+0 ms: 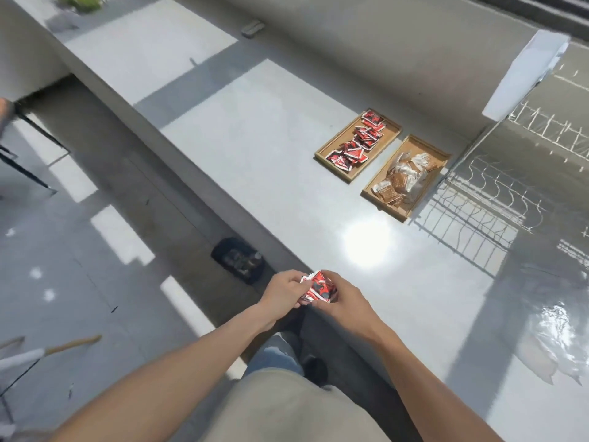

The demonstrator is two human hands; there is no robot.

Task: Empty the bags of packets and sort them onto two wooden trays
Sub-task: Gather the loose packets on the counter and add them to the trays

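**Red packets in hand, trays well ahead**

I see the long grey counter (255, 161) running away from me, with both wooden trays near its far right side. The left tray (338, 145) carries red packets, its long axis slanting up to the right; the right tray (374, 194), just beside it and parallel, holds brown packets (401, 180). At the counter's near edge, my left hand (282, 298) and right hand (342, 301) close their fingers around a stack of red packets (320, 288), tilted with its long side toward the upper left. My judgement: keep the stack squared, carry it to the left tray, and lay it along that tray's length.
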